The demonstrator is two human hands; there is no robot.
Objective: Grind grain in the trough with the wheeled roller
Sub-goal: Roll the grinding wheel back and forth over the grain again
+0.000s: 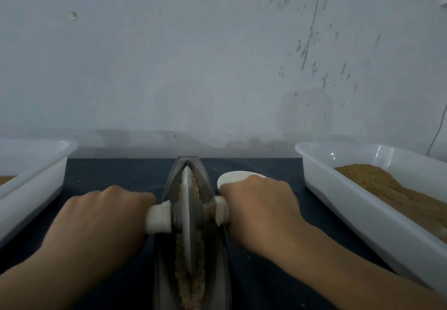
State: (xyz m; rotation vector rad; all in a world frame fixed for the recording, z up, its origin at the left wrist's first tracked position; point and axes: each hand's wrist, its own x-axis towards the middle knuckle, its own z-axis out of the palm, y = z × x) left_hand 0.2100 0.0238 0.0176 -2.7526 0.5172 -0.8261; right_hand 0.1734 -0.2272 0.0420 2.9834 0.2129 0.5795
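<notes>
1. Pale blue-grey plaster wall, stained and flecked toward the right, stands behind the far edge of the dark cloth-covered surface.
2. One white rectangular plastic tray lies along the right edge of the surface and holds a heap of fine brown meal. A second white plastic tray sits at the left edge with a little brown showing inside. I judge they flank the work so that stock and product stay within reach.
3. Down the middle, from the far edge toward the near edge, runs the grey metal boat-shaped trough, set lengthwise so that a push away from the body follows its channel.
4. The left hand and right hand sit on either side of the trough, knuckles up. Their fingers are wrapped down around the white stub handles, which probably lets body weight bear evenly on both ends.
5. The wheeled roller, a pale thin disc on a grey hub, stands upright in the channel, about midway along what shows of the trough.
6. Coarse brown grain lines the channel on both sides of the disc, still gritty, so the grinding looks unfinished.
7. A white oval object lies just beyond the right hand, partly hidden; I cannot tell what it is.
</notes>
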